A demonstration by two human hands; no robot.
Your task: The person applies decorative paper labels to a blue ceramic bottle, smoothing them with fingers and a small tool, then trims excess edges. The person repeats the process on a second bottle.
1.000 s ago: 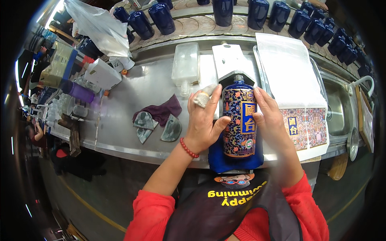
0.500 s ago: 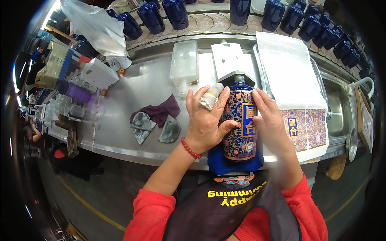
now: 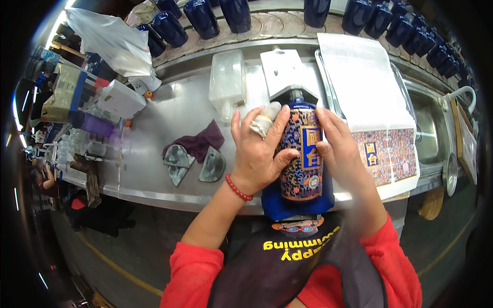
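A dark blue glass bottle (image 3: 300, 191) lies on its back, its neck pointing away from me toward a white angled stand (image 3: 281, 69). A colourful flower-patterned label with a blue, gold-edged panel covers its front. My left hand (image 3: 257, 159) grips the bottle's left side, thumb resting on the label; pale wrapping covers one finger. Against the right side, my right hand (image 3: 344, 149) presses with its fingers near the shoulder and its thumb at the panel's edge. Under the bottle's base is a blue cloth pad (image 3: 272, 204) at the bench edge.
Right of the bottle lie printed label sheets (image 3: 405, 149) partly under white paper (image 3: 362, 82), with a sink (image 3: 431, 128) beyond. A clear bottle (image 3: 227, 77), purple cloth (image 3: 208, 139) and grey-green pads (image 3: 212, 167) sit left. Blue bottles (image 3: 236, 15) line the conveyor behind.
The whole view has shifted a little. Both hands keep nearly the same hold on the bottle, thumbs still on the label.
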